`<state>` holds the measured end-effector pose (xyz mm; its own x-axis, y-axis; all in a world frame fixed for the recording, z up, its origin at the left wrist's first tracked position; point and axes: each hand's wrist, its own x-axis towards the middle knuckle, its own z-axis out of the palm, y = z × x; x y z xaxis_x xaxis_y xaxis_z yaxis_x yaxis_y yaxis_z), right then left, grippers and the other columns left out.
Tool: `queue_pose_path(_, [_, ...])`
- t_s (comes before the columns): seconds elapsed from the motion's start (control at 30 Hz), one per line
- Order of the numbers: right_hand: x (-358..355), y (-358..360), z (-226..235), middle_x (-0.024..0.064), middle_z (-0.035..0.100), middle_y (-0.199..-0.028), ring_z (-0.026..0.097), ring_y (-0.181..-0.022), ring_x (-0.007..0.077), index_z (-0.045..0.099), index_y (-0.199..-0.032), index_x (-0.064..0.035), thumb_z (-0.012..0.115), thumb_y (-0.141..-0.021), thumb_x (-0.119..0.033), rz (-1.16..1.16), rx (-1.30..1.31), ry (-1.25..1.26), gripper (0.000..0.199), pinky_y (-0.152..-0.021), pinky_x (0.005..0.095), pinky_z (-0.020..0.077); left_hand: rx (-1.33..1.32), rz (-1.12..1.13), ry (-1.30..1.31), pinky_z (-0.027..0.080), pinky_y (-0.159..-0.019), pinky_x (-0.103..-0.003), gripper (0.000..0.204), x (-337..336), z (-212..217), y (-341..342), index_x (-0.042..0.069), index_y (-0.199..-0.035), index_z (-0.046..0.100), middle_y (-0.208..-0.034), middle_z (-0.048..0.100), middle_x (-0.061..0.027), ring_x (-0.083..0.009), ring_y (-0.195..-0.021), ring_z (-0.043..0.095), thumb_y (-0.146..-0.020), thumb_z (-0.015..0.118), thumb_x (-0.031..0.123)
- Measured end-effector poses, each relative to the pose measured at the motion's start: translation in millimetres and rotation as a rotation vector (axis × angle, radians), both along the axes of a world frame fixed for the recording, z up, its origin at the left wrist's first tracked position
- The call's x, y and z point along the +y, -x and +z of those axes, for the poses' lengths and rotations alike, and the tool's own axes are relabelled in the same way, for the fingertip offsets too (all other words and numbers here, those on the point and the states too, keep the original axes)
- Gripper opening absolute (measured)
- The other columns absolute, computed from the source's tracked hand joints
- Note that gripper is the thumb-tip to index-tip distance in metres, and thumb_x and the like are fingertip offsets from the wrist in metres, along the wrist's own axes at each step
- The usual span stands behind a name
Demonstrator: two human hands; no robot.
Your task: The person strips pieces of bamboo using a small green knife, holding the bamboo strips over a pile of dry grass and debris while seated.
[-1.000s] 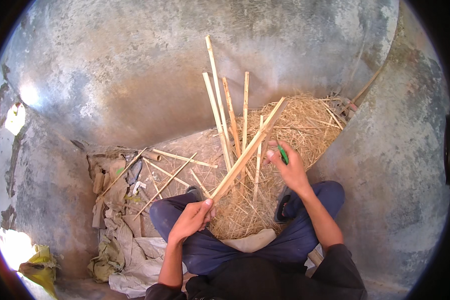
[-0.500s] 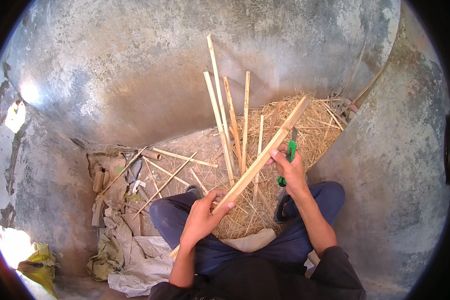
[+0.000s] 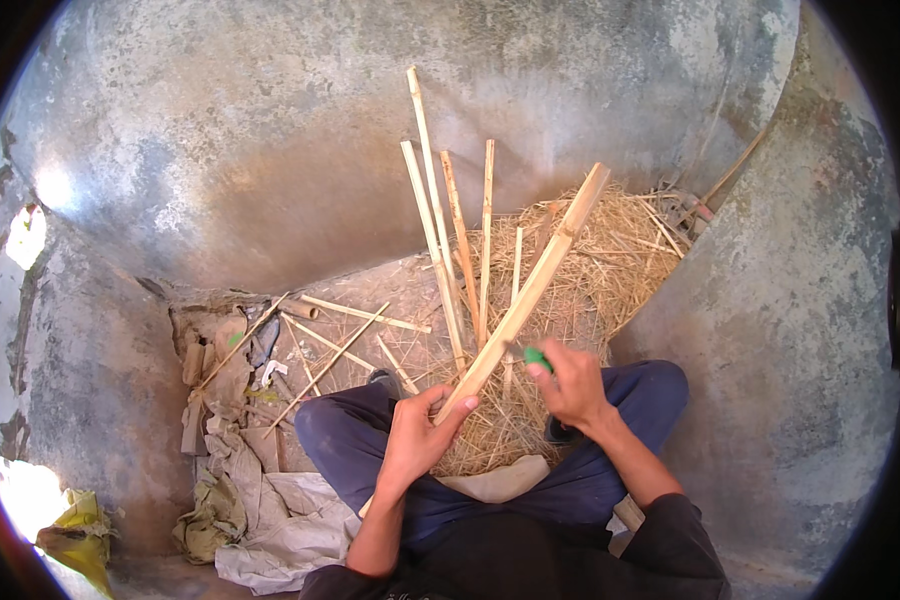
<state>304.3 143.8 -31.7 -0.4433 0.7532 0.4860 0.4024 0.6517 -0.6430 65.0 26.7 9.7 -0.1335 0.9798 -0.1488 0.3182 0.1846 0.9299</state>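
The person sits cross-legged on the ground in a corner of rough grey walls (image 3: 270,150), with a heap of straw (image 3: 590,270) spread in front of the knees. Against the wall behind the heap lean several thin canes (image 3: 440,230), standing nearly upright and side by side. More thin sticks (image 3: 340,350) lie scattered flat on the ground to the left, beside crumpled sacking (image 3: 260,500) and scraps.

Across the lap runs one flat bamboo slat (image 3: 535,285), the longest piece in hand. Its long axis slants from low near the left knee up and away to the right, its far end rising over the straw, well clear of the leaning canes. The near end is the held end; all the free length lies beyond the grip, forward and to the right.

The left hand (image 3: 420,440) has that near end: fingers curled round it from below, thumb on top, closed firmly on the slat. Its forearm comes straight up from the lower edge, wrist a little bent back.

The right hand (image 3: 570,385) sits just beside the slat, a short way further up it than the left, on its right flank. It is closed round a tool with a green handle (image 3: 537,357); only the handle end shows above the knuckles, and the blade, if there is one, is hidden against the slat. I cannot tell whether the tool touches the slat. The right forearm angles in from the lower right, elbow out over the right knee.
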Motion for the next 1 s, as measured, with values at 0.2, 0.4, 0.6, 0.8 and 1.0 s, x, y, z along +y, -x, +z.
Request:
queue_pose_path(0.2, [-17.9, 17.3, -8.1, 0.0109, 0.072, -0.087, 0.073, -0.069, 0.0323, 0.072, -0.109, -0.0056, 0.074, -0.103, -0.031, 0.038, 0.009, -0.135, 0.026, -0.059, 0.0427, 0.0549, -0.066, 0.064, -0.051, 0.045, -0.053, -0.026, 0.028, 7.1, -9.6, -8.9, -0.002, -0.103, 0.077, -0.065, 0.064, 0.0004, -0.0036, -0.059, 0.056, -0.104, 0.08, 0.026])
queue_pose_path(0.4, [-27.3, 24.9, -0.7, 0.0101, 0.074, -0.088, 0.074, -0.071, 0.032, 0.073, -0.105, -0.0066, 0.077, -0.1, -0.028, 0.059, -0.043, -0.128, 0.022, -0.061, 0.0418, 0.0561, -0.094, 0.075, -0.025, 0.044, -0.053, -0.025, 0.027, 8.4, -11.7, -11.5, -0.002, -0.104, 0.078, -0.066, 0.065, 0.0013, -0.0029, -0.059, 0.056, -0.103, 0.082, 0.025])
queue_pose_path(0.6, [-26.0, 25.4, 4.6, 0.0092, 0.075, -0.088, 0.074, -0.069, 0.0316, 0.073, -0.102, -0.0068, 0.079, -0.098, -0.027, 0.04, -0.061, -0.152, 0.022, -0.06, 0.0408, 0.056, -0.167, 0.075, -0.001, 0.044, -0.053, -0.024, 0.028, 7.3, -14.0, -9.6, -0.002, -0.108, 0.079, -0.067, 0.065, 0.0017, -0.0027, -0.059, 0.056, -0.104, 0.081, 0.026])
queue_pose_path(0.8, [-20.8, 25.9, 7.9, 0.0092, 0.075, -0.088, 0.074, -0.068, 0.0309, 0.074, -0.101, -0.0061, 0.08, -0.096, -0.028, 0.022, -0.057, -0.226, 0.023, -0.059, 0.0403, 0.0554, -0.182, 0.084, 0.038, 0.046, -0.053, -0.023, 0.03, 6.2, -4.2, -9.5, -0.001, -0.115, 0.08, -0.069, 0.066, 0.0024, -0.0031, -0.059, 0.058, -0.105, 0.08, 0.026])
queue_pose_path(1.0, [-14.1, 22.6, 8.3, 0.0085, 0.075, -0.087, 0.074, -0.068, 0.0294, 0.074, -0.103, -0.008, 0.079, -0.097, -0.029, -0.003, -0.089, -0.265, 0.022, -0.059, 0.0402, 0.0563, -0.145, 0.096, -0.012, 0.046, -0.053, -0.024, 0.03, 2.8, -6.7, -8.0, -0.002, -0.113, 0.081, -0.066, 0.065, 0.0015, -0.0034, -0.058, 0.058, -0.105, 0.08, 0.027])
